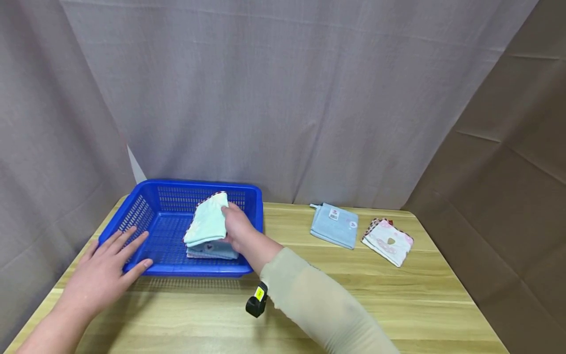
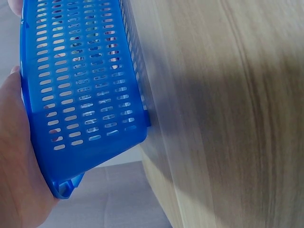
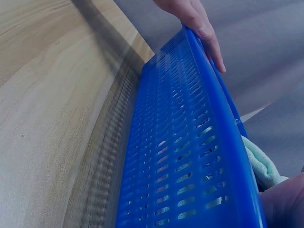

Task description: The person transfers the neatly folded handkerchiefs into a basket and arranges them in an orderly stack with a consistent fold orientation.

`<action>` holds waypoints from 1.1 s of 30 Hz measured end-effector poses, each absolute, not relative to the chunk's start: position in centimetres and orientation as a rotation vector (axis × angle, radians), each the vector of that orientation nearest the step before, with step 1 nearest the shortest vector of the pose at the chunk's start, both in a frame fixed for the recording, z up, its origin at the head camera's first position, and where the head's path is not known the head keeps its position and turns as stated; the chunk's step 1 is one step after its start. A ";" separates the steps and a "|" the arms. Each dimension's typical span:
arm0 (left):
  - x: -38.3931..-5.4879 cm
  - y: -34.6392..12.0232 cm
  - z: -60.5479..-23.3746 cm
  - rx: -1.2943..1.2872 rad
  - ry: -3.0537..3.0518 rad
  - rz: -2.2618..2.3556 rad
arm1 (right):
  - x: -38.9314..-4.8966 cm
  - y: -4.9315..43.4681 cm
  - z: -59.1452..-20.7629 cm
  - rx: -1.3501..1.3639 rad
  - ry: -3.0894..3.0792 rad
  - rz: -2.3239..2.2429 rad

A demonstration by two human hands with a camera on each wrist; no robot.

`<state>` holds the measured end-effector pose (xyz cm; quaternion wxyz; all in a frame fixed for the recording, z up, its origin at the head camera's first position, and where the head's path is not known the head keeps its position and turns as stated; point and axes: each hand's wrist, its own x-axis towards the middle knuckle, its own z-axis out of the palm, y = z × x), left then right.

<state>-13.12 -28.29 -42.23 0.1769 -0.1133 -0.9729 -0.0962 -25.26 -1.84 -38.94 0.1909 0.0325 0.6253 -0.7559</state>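
Observation:
My right hand [image 1: 240,226] pinches a folded mint-green cloth [image 1: 207,220] with a dark checked edge, thumb on top. The cloth is over a stack of folded cloths [image 1: 216,250], light blue and pinkish, at the right side inside a blue plastic basket [image 1: 177,268]. Whether it touches the stack I cannot tell. My left hand [image 1: 106,268] rests with spread, straight fingers on the basket's left front corner. In the left wrist view, that hand [image 2: 19,156] lies along the rim of the slotted wall. The right wrist view shows a bit of the mint-green cloth [image 3: 261,164] past the rim.
Right of the basket, a folded light blue cloth [image 1: 334,225] with a white label lies on the wooden table [image 1: 199,314]. Farther right is a folded white and pink cloth [image 1: 389,242] with a checked edge. A grey curtain [image 1: 265,98] hangs behind; a brown covered panel [image 1: 499,206] borders the right.

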 end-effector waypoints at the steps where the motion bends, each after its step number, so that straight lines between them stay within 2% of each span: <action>1: -13.1 -28.3 -42.3 -0.321 -2.755 -0.272 | -25.3 -1.9 -39.0 0.086 1.757 -2.119; 26: -13.1 -28.2 -42.0 -0.311 -2.781 -0.267 | -25.5 -1.8 -39.9 0.055 1.952 -1.988; 33: -13.1 -28.2 -42.1 -0.306 -2.791 -0.259 | -25.6 -1.7 -39.8 0.124 2.099 -1.857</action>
